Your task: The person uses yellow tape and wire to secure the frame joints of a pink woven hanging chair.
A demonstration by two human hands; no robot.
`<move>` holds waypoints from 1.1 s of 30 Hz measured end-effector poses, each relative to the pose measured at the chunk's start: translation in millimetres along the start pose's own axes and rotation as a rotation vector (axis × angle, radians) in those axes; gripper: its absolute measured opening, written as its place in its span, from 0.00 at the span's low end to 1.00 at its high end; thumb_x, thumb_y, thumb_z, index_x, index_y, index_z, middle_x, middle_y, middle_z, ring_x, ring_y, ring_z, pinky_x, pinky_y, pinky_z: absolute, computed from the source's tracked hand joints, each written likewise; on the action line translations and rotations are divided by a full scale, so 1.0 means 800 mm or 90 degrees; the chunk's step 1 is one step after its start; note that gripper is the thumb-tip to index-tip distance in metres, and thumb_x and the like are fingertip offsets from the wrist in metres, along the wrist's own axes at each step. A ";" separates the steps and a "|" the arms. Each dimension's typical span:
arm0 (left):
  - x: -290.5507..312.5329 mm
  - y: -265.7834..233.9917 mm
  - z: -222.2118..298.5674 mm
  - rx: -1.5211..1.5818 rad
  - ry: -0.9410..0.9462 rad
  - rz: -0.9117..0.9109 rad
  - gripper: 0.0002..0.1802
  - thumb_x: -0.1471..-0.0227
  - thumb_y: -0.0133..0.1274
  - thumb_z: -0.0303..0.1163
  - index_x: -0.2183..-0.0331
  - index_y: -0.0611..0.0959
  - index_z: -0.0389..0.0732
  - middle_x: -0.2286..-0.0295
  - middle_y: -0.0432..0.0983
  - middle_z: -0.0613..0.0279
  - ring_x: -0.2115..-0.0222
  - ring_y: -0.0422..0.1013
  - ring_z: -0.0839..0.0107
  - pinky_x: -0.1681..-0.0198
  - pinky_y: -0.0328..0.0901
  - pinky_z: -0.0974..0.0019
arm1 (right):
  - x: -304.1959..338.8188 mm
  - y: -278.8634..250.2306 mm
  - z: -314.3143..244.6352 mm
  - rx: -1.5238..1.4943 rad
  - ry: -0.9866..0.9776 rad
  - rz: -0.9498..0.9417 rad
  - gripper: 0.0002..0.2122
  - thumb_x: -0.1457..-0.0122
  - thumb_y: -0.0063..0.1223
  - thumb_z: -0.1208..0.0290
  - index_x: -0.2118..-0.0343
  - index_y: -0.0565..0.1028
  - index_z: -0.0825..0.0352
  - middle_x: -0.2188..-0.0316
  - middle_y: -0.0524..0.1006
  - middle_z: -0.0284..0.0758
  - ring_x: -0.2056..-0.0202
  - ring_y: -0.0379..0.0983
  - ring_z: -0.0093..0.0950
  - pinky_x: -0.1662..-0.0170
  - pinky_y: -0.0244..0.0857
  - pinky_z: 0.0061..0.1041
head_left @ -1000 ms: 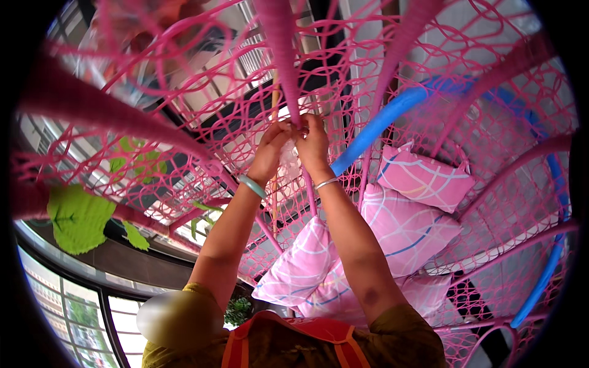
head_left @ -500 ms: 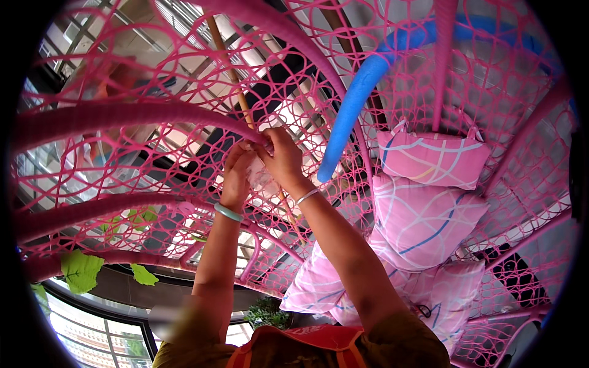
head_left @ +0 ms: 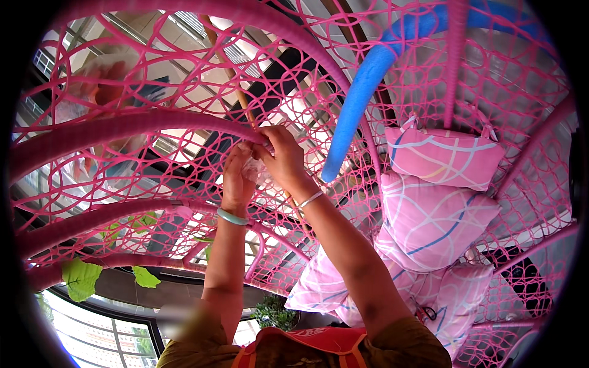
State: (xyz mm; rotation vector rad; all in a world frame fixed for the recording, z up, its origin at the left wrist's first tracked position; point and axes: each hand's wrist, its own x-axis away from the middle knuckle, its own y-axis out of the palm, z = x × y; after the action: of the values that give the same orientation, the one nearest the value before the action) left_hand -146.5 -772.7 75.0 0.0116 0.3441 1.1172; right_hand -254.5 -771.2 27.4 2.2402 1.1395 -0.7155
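Both my hands are raised to a pink-wrapped tube (head_left: 153, 121) of a pink netted frame. My right hand (head_left: 283, 156), with a silver bangle on its wrist, is closed, its fingers pinching the tube. Close beside it, just below the tube, my left hand (head_left: 238, 178) wears a pale green bangle. Its fingers are curled in against crumpled clear plastic film (head_left: 254, 170), which lies between the two palms. Part of the film and some fingertips are hidden.
Pink net (head_left: 202, 80) surrounds my hands. A blue foam tube (head_left: 362, 101) curves down at the right, near stacked pink patterned cushions (head_left: 438, 221). A thin wooden stick (head_left: 230, 70) passes behind the net. Green leaves (head_left: 81, 279) hang at the lower left. Dark scissors-like handles (head_left: 427, 311) rest on the cushions.
The view has shifted slightly, so the cushions and blue foam tube sit a little farther right. Both hands stay at the same spot on the tube, with only small finger movement.
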 end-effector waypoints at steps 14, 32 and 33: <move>-0.012 -0.004 -0.021 -0.006 0.077 0.100 0.05 0.50 0.44 0.23 0.70 0.75 0.36 0.72 0.74 0.63 0.70 0.70 0.76 0.65 0.63 0.74 | -0.024 -0.009 0.025 -0.111 0.001 -0.209 0.15 0.54 0.54 0.78 0.61 0.69 0.67 0.67 0.69 0.37 0.65 0.69 0.32 0.63 0.65 0.26; -0.014 -0.016 -0.034 -0.351 0.125 0.235 0.09 0.53 0.50 0.23 0.67 0.78 0.31 0.73 0.75 0.63 0.73 0.70 0.78 0.68 0.65 0.76 | -0.045 -0.021 0.024 -0.114 0.050 -0.370 0.14 0.52 0.55 0.76 0.62 0.69 0.70 0.66 0.69 0.35 0.65 0.70 0.26 0.63 0.66 0.23; -0.014 -0.014 -0.032 -0.336 0.101 0.258 0.09 0.54 0.50 0.23 0.68 0.78 0.31 0.73 0.75 0.62 0.73 0.70 0.78 0.69 0.65 0.76 | -0.045 -0.022 0.027 -0.110 0.042 -0.372 0.14 0.52 0.55 0.76 0.62 0.69 0.70 0.66 0.69 0.35 0.65 0.70 0.27 0.63 0.66 0.23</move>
State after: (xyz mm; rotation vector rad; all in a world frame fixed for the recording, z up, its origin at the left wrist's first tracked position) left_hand -148.0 -791.6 52.1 -0.4950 0.1813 1.5898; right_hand -292.0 -796.9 32.1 1.8005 1.8449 -0.7272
